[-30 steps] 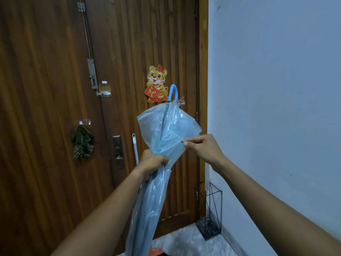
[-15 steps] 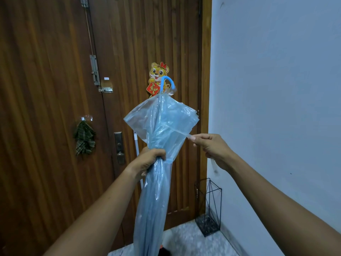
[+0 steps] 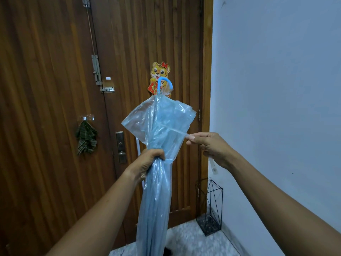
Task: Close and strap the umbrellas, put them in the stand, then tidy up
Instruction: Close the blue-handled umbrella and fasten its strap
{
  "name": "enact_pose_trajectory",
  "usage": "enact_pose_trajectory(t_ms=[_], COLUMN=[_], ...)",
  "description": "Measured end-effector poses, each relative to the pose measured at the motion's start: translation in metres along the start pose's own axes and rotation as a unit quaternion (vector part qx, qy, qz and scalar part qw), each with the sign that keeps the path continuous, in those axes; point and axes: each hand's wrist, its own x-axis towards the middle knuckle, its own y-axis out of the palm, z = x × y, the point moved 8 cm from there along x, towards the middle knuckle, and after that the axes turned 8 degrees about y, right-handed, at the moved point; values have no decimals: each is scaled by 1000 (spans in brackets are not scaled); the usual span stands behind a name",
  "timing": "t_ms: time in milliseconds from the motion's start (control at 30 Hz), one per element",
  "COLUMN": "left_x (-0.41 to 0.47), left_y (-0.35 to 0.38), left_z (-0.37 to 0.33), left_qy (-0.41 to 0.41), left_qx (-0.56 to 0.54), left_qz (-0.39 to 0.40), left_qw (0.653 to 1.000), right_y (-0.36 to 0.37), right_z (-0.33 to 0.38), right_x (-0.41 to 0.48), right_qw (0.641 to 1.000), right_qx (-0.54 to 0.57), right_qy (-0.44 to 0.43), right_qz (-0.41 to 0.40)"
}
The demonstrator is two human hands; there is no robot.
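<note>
A translucent light-blue umbrella [image 3: 156, 191] is folded and held upright, handle end up, in front of the wooden door. Its curved blue handle [image 3: 165, 82] pokes out above the loose flared canopy edge. My left hand [image 3: 149, 163] grips the gathered canopy around its middle. My right hand [image 3: 208, 145] pinches the thin clear strap [image 3: 173, 130] and holds it stretched out to the right of the canopy; the strap's free end hangs below that hand. The black wire umbrella stand [image 3: 210, 206] sits on the floor in the corner at the lower right.
The wooden door [image 3: 55, 126] fills the left and centre, with a tiger sticker [image 3: 160, 71], a bolt latch [image 3: 107, 89], a lock plate [image 3: 120, 146] and a checked cloth [image 3: 85, 139] on a hook. A pale wall [image 3: 276, 89] is at right. The floor [image 3: 193, 241] is speckled stone.
My right hand has drawn the strap out to the right, away from the canopy. The umbrella has risen and my left hand has shifted its hold on the canopy.
</note>
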Motion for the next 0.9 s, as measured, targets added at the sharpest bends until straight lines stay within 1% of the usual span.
enact_pose_trajectory(t_ms=[167, 333, 433, 500, 533, 600, 667, 800, 833, 900], left_x=[-2, -5, -8, -12, -13, -14, -16, -17, -18, -20], left_y=[5, 6, 12, 20, 24, 33, 41, 56, 59, 67], left_z=[-4, -3, -1, -1, -2, -5, -8, -10, -9, -11], left_qy=[14, 7, 3, 3, 7, 16, 13, -14, -24, -31], left_qx=[2, -4, -15, -34, -46, -64, -78, -126, -148, -174], left_qz=[15, 18, 36, 56, 67, 94, 122, 172, 187, 235], left_qw=[1000, 1000, 999, 998, 997, 993, 989, 977, 971, 956], right_y=[-4, -4, -3, -1, 2, 11, 20, 33, 33, 32], right_z=[-10, -7, -3, -3, -6, -13, -17, -5, -2, 4], right_x=[3, 1, 3, 4, 5, 8, 11, 7, 7, 7], right_qw=[1000, 1000, 1000, 999, 999, 993, 983, 966, 963, 965], right_qx=[12, 1, -1, 21, 39, 96, 144, 182, 192, 203], right_qy=[-4, -9, -16, -3, 16, 59, 73, 33, 24, 19], right_qz=[-14, -10, -25, -26, -15, 32, 84, 178, 185, 165])
